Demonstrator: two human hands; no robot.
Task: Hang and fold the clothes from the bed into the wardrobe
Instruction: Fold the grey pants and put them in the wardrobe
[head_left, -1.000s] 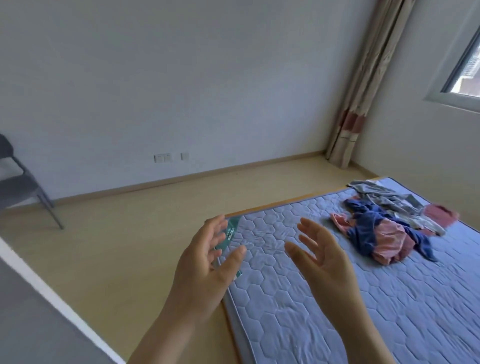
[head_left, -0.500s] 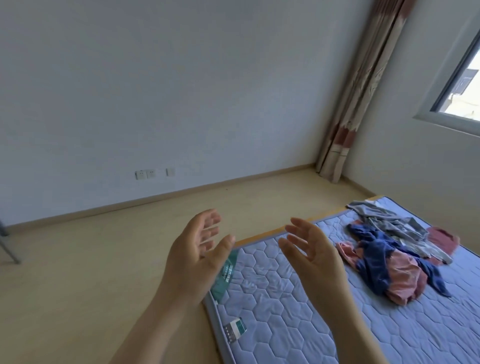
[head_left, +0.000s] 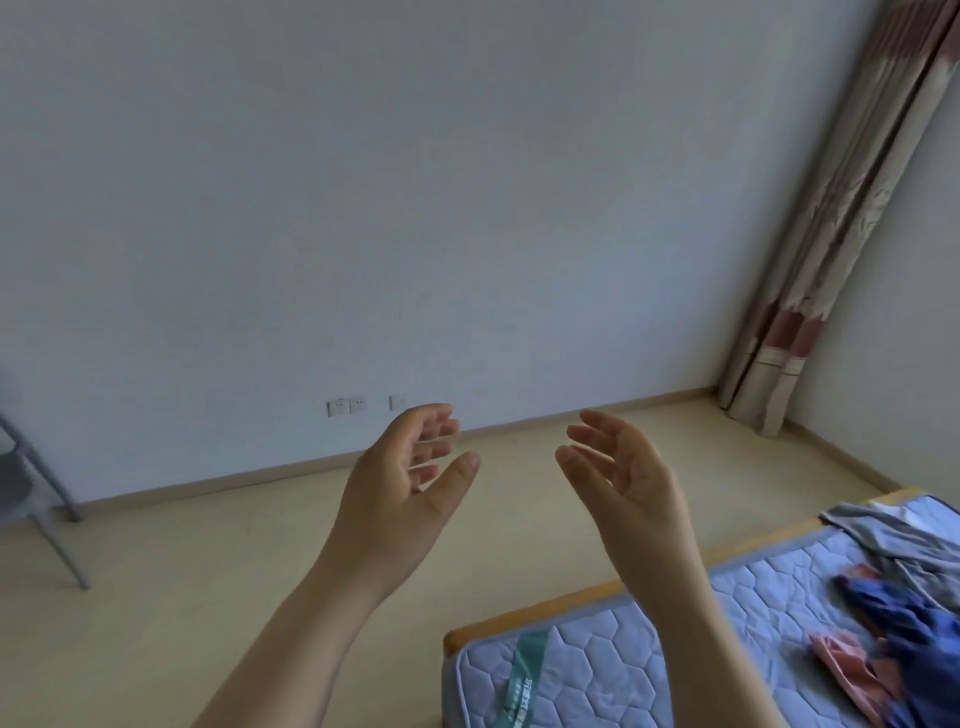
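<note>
Head view. Left hand (head_left: 402, 486) and right hand (head_left: 621, 475) are raised side by side, palms facing each other, fingers spread and relaxed, holding nothing. Both hover over the floor (head_left: 208, 597), beyond the bed's (head_left: 597, 670) near corner. The clothes (head_left: 904, 597), a heap of grey, blue and pink garments, lie on the mattress toward the bed's right edge, well apart from both hands, below and right of the right hand.

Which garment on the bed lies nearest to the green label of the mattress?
The pink garment; the blue garment and grey garment lie beyond it.
</note>
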